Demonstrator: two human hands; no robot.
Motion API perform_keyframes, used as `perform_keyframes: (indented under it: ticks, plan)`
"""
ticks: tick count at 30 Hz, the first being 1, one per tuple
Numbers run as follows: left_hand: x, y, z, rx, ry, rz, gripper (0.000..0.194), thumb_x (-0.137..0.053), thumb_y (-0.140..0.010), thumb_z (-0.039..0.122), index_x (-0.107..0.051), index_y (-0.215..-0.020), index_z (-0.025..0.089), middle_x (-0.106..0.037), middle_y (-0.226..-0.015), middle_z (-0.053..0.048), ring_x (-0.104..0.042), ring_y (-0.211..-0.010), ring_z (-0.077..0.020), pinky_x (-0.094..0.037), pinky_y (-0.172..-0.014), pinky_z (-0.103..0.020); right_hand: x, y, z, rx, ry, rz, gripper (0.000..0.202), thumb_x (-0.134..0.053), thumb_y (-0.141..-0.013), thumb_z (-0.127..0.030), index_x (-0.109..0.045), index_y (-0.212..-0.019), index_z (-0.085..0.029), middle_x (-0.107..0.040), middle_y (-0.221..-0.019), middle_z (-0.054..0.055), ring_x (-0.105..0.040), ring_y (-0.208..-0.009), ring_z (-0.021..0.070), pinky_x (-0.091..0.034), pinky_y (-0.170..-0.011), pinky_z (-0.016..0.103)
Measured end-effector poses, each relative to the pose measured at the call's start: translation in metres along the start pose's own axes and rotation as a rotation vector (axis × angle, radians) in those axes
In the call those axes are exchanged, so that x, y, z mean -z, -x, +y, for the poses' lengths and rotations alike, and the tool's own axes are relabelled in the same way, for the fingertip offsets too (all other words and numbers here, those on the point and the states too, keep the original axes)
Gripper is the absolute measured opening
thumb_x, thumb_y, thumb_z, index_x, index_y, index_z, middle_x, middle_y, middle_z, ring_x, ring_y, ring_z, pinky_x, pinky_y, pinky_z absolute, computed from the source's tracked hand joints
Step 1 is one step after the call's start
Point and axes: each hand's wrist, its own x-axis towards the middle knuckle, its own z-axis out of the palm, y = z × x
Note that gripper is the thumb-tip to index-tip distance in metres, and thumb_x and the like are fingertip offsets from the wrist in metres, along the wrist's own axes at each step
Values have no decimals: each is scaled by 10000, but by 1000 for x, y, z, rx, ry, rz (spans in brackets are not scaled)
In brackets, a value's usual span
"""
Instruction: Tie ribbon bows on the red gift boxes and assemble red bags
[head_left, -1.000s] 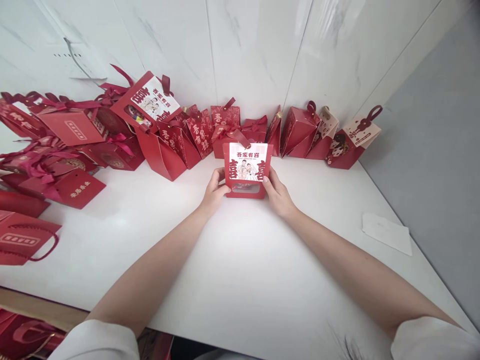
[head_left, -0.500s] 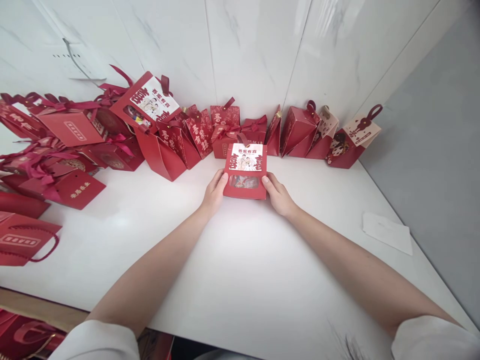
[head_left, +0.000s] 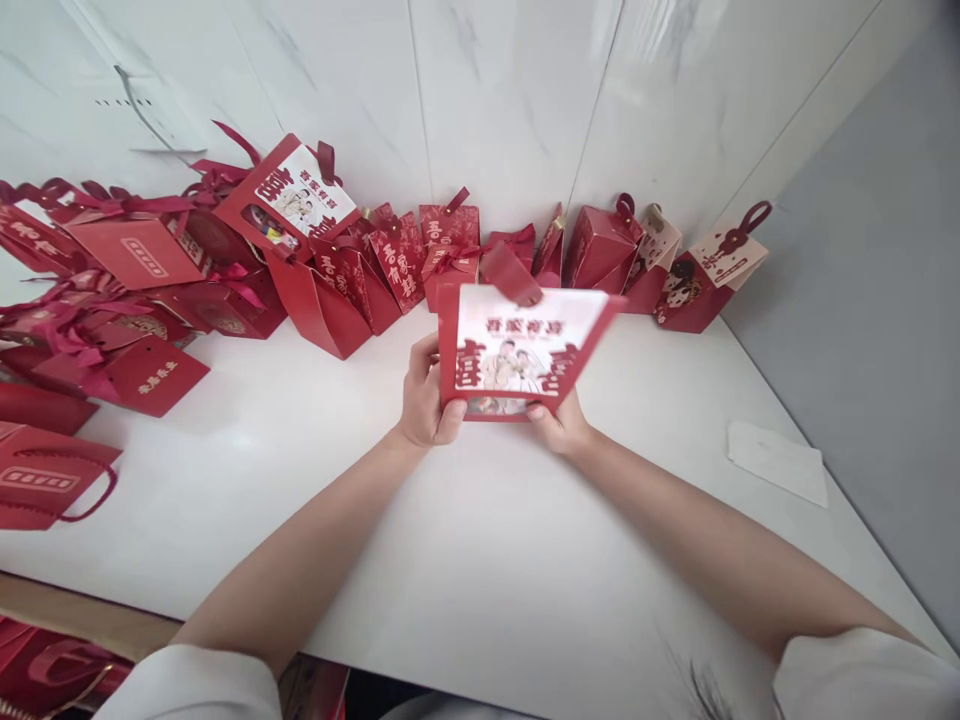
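Between my two hands is a red gift box [head_left: 517,345] with a white printed label, a small clear window low on its front and a ribbon loop at the top. Its top leans toward me, and the right side is blurred by motion. My left hand [head_left: 430,395] grips the lower left, thumb on the front near the window. On the lower right, my right hand [head_left: 561,420] holds the box with its thumb at the window's edge; its other fingers are hidden behind. The box appears raised off the white table [head_left: 480,560].
Several red gift boxes line the tiled wall, including a two-tone one [head_left: 712,268] at right. A similar windowed box [head_left: 289,200] lies atop others at left. More ribboned boxes [head_left: 154,375] crowd the left side. A white paper [head_left: 777,462] lies by the grey partition [head_left: 862,300].
The gift box has come up closer to me, looking larger, and its top has tipped toward me. Both hands have shifted slightly lower with it and keep their hold.
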Motion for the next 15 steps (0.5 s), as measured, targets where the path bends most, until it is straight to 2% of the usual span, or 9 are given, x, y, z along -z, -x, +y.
perform_keyframes:
  ticks: [4,7,9,12,15]
  plan:
    - [-5,-3,5,22,72,-27,518,-310,-982,490,-356,-1450,273,-461,-1397,-135,-469,-1309,-312,-422,-1073,-471,-2,-2,-8,-94,-29,50,703,-353,-924,-672,-272,-1490,-263,-447,-1469,107,-480,-1313,321,-418,-1087,499]
    - [-8,-5,11,98,122,-13,490,-303,-993,466,-394,-1437,279,-492,-1375,-120,-474,-1303,-297,-415,-1078,-458,-2,-4,-8,-183,-44,47,668,-336,-939,-657,-299,-1477,-264,-445,-1485,89,-471,-1327,297,-409,-1098,467]
    - [-8,-5,12,172,119,-27,491,-301,-998,473,-427,-1427,270,-503,-1365,-118,-488,-1285,-286,-424,-1065,-438,-1,-6,-3,-304,-53,24,642,-333,-945,-656,-347,-1451,-262,-492,-1452,81,-490,-1310,285,-415,-1090,449]
    - [-9,-4,9,385,109,-64,499,-300,-1000,498,-515,-1371,243,-572,-1287,-115,-538,-1218,-270,-443,-1028,-409,1,-8,8,-558,-85,-25,607,-323,-941,-679,-460,-1362,-265,-644,-1252,67,-606,-1147,273,-479,-996,436]
    - [-10,-4,6,604,195,-73,513,-326,-991,527,-571,-1315,215,-624,-1262,-102,-563,-1197,-261,-436,-1038,-389,2,-10,15,-699,-141,-62,620,-310,-924,-713,-512,-1288,-253,-702,-873,35,-672,-804,238,-542,-810,416]
